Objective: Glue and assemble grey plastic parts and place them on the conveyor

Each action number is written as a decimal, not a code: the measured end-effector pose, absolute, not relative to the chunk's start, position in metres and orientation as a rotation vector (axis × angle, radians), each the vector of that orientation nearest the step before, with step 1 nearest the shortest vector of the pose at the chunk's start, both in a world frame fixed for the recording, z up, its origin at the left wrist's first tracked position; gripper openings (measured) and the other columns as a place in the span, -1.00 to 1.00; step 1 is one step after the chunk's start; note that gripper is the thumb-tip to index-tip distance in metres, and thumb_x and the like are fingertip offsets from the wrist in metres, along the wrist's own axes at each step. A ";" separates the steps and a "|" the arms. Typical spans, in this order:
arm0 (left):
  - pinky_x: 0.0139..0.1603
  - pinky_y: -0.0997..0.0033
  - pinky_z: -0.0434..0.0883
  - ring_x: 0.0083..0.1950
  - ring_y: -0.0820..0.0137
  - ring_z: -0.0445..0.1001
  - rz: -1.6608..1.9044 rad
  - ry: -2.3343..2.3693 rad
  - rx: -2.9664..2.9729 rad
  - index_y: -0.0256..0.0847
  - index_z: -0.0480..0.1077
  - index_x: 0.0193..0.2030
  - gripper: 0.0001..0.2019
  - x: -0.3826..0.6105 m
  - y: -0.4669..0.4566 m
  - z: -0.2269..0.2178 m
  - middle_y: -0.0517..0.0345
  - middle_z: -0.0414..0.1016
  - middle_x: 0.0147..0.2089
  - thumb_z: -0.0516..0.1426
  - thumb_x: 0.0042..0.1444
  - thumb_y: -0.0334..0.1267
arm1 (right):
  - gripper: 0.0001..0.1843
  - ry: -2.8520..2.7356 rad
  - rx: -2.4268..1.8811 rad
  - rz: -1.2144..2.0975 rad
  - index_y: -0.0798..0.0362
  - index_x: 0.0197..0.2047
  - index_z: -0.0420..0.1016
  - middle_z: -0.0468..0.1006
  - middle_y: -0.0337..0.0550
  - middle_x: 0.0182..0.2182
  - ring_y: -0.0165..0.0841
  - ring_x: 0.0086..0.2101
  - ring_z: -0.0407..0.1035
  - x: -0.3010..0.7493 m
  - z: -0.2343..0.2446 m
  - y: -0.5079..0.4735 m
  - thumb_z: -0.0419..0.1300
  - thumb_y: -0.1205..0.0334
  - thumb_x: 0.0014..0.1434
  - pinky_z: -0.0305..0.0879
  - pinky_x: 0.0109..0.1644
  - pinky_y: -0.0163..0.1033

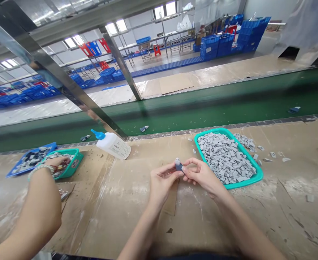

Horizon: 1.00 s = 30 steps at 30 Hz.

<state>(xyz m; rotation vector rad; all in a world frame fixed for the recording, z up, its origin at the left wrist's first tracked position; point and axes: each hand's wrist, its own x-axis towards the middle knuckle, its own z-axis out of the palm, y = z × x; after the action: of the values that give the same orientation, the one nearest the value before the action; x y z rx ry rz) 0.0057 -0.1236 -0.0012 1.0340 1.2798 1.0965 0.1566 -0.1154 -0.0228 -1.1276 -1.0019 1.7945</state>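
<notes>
Part: we hold a small blue-and-grey plastic part (179, 165) at lower centre of the frame, raised just above the bench, with its grey end upward; the fine detail is too small to make out.
Fingers: the left hand's (163, 180) fingertips pinch it narrowly, while the right hand's (202, 174) thumb and forefinger close in a narrow curl against its other side. This two-handed grip seems to keep the part steady and in view.
Supply: a teal tray (259, 177) heaped with grey pieces (225, 157) sits just beyond our right hand, apparently placed for short reaches. More grey pieces (245, 141) lie loose beside it.
Shared: a white squeeze bottle (112, 145) with a blue nozzle lies on its side between us and a co-worker, perhaps so both can reach it.
Co-worker: at left, their hand (57, 162) rests in a small teal tray (79, 157), near a blue tray (18, 168).
Beyond: a green conveyor belt (202, 104) runs across the frame behind the cardboard-covered workbench (283, 216); blue crates (210, 47) are stacked at upper right.
</notes>
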 end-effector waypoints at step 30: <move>0.01 0.24 0.36 -0.08 0.25 0.50 1.022 1.482 1.752 -0.24 0.48 -0.10 -0.66 -0.005 0.070 -0.053 -0.04 0.55 -0.11 0.16 -0.06 -0.50 | -0.72 -1.559 -2.011 0.263 -0.03 -0.24 0.49 0.46 -0.05 -0.36 -0.19 -0.38 0.32 0.203 -0.056 -0.086 0.08 0.01 0.13 0.06 -0.41 -0.22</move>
<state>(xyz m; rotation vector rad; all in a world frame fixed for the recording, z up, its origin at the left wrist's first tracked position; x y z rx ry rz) -0.0046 0.0695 -0.0534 1.7525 1.4820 1.0224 0.2035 -0.0856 -0.0560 -2.0106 -1.5594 0.2629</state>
